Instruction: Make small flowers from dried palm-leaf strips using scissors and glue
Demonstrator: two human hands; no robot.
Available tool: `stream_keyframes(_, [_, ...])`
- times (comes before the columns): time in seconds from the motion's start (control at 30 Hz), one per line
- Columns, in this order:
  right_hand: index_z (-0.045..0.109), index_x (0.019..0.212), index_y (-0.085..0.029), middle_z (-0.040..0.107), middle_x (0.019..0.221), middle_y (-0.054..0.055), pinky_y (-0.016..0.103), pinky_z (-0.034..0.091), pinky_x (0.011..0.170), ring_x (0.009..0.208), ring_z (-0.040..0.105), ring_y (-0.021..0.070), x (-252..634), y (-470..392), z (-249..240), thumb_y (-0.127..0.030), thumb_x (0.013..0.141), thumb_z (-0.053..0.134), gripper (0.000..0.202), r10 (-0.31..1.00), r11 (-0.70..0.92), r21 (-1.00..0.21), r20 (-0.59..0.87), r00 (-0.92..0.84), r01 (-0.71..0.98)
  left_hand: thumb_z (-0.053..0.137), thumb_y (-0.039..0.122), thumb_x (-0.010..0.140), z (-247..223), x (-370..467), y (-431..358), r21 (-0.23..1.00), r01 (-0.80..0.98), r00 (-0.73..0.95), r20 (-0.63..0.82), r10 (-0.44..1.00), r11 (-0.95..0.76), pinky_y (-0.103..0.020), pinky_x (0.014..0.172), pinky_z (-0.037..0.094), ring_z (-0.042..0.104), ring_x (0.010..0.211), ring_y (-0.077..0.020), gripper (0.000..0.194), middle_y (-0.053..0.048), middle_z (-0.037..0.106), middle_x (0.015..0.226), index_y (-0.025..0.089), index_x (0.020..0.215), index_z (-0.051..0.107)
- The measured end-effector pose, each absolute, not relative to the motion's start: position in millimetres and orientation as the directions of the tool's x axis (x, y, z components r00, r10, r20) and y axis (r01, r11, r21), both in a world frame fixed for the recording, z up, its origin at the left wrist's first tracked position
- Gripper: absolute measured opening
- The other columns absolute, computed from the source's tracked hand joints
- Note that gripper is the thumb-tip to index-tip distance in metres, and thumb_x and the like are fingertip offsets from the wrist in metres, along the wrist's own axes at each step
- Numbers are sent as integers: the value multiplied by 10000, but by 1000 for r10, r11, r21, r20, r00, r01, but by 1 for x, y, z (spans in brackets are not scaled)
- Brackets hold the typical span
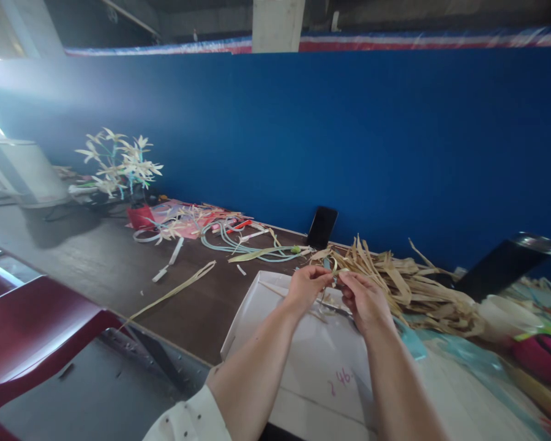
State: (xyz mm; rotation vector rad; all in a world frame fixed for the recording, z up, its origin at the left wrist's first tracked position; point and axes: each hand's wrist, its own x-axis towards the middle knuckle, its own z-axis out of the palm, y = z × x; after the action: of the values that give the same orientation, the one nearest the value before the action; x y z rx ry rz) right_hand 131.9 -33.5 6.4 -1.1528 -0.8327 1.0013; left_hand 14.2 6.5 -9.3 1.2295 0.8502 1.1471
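Over the white box [321,361], both hands [335,277] seemingly pinch inward.

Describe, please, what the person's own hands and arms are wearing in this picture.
The left hand and the right hand wear no gloves. A white sleeve with small dark dots shows on the left; on the right, no sleeve is in view.

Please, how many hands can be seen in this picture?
2. The left hand is over the far part of the white box; the right hand is beside it, nearer the dried leaves. Both pinch a thin strip.
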Motion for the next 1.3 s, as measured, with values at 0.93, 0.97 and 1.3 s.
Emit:
stream_keyframes(0.93, [632, 698, -174, 499, 551, -24, 162, 226, 359, 444, 336, 48, 133, -32, 5, -354, 563, 759, 259, 937, 89, -970, 5, 348, -226, 686, 403, 623, -11, 15, 6, 970, -245, 279, 65, 958, 6, -203, 569, 409, 512, 581, -79, 316, -18, 611, 662, 126, 773, 662])
stream_keyframes(0.97, [633, 698, -174, 503, 552, -23, 160, 225, 359, 444, 336, 47, 133, -32, 4, -353, 568, 757, 254, 937, 92, -970, 8, 349, -226, 687, 401, 622, -10, 15, 6, 969, -248, 281, 62, 958, 10, -203, 570, 410, 514, 581, -80, 312, -17, 610, 658, 126, 767, 661])
stream_keyframes(1.3, [639, 682, -169, 561, 611, -6, 153, 220, 344, 438, 352, 35, 133, -33, 6, -350, 542, 777, 266, 934, 107, -959, 7, 357, -262, 694, 376, 625, -7, 14, 4, 969, -245, 288, 42, 957, 31, -199, 578, 420, 529, 598, -81, 293, -22, 624, 669, 123, 769, 664])
